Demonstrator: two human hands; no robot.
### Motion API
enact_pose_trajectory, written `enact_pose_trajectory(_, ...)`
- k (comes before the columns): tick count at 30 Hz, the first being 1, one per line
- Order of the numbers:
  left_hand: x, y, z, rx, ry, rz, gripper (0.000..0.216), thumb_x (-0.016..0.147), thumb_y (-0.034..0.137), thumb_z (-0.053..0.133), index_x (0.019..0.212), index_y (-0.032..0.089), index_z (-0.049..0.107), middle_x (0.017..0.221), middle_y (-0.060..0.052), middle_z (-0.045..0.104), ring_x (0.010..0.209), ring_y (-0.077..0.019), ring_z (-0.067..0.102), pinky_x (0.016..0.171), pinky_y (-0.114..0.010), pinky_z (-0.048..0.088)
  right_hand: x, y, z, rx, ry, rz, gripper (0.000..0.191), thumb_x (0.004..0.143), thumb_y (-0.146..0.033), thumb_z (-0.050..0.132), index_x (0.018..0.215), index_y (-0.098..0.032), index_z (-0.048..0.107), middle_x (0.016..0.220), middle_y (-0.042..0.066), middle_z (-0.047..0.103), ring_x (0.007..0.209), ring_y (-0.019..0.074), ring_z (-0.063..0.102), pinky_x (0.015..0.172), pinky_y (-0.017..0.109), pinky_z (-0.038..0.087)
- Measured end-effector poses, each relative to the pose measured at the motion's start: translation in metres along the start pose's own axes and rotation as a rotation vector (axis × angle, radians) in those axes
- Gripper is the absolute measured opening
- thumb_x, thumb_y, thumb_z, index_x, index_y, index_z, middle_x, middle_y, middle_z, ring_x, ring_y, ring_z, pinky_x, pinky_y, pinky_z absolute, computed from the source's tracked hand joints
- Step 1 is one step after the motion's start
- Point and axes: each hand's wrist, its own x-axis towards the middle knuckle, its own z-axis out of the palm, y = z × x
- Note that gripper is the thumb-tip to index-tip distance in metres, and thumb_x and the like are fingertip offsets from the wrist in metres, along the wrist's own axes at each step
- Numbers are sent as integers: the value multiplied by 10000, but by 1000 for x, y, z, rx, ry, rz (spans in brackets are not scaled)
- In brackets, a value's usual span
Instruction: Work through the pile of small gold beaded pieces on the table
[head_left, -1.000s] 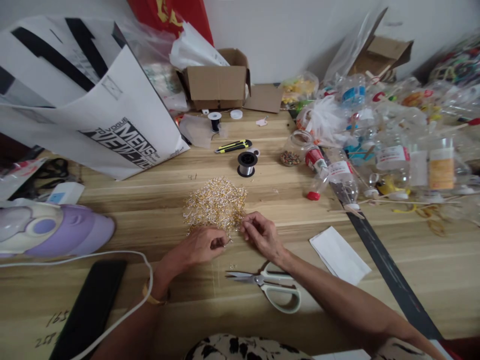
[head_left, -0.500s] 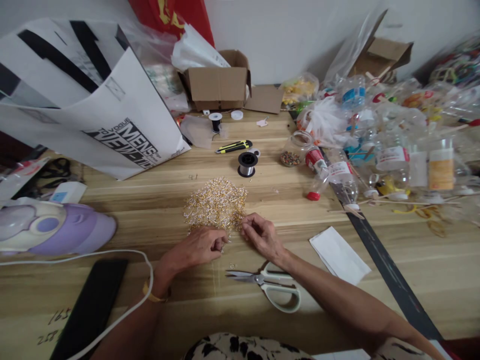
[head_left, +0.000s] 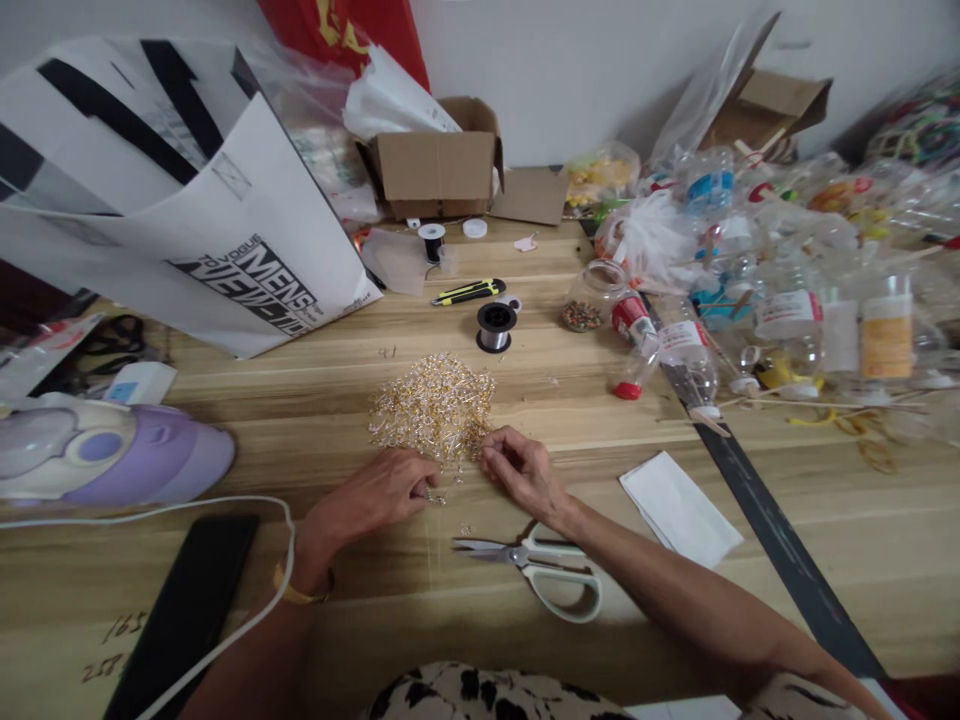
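A heap of small gold and clear beaded pieces (head_left: 433, 407) lies on the wooden table (head_left: 315, 420) in front of me. My left hand (head_left: 382, 490) rests at the heap's near edge, fingers curled in a pinch on a tiny piece I cannot make out. My right hand (head_left: 525, 472) sits at the heap's right corner, fingers bent together as if pinching something too small to name. White-handled scissors (head_left: 544, 570) lie just below my right wrist.
A spool of wire (head_left: 495, 326), a yellow-black utility knife (head_left: 466, 292) and a cardboard box (head_left: 439, 165) lie beyond the heap. Plastic bottles and jars (head_left: 750, 290) crowd the right. A white paper bag (head_left: 187, 190), purple device (head_left: 112, 455), black phone (head_left: 184, 615) and white cable stand left.
My left hand has slid a little left and down, away from the heap. The right hand has stayed almost still.
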Motion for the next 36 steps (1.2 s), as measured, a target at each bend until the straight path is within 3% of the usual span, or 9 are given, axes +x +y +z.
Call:
enact_pose_trajectory(16, -10, -15, -9, 21, 16, -38, 108, 689, 83, 499, 625, 164, 529, 685, -6, 548, 675, -147, 498, 636, -248, 347, 1, 5, 2, -16, -3, 6, 207, 895, -354, 491, 828, -168, 551, 613, -15, 524, 536, 106, 459, 503, 218, 357)
enact_pose_trajectory(23, -10, -6, -15, 44, 13, -43, 117, 725, 134, 502, 632, 166, 566, 690, -14, 588, 678, -149, 515, 633, -247, 360, 1, 2, 2, -2, -6, -3, 191, 892, -331, 492, 816, -167, 552, 619, -16, 512, 547, 106, 448, 505, 217, 350)
enact_pose_trajectory(36, 15, 5, 15, 32, 159, 47, 162, 812, 123, 502, 726, 163, 634, 750, -35, 623, 732, -163, 551, 686, -265, 380, 4, -4, -1, -121, 7, -130, 152, 887, -272, 508, 803, -176, 590, 725, 28, 532, 657, 145, 494, 600, 254, 393)
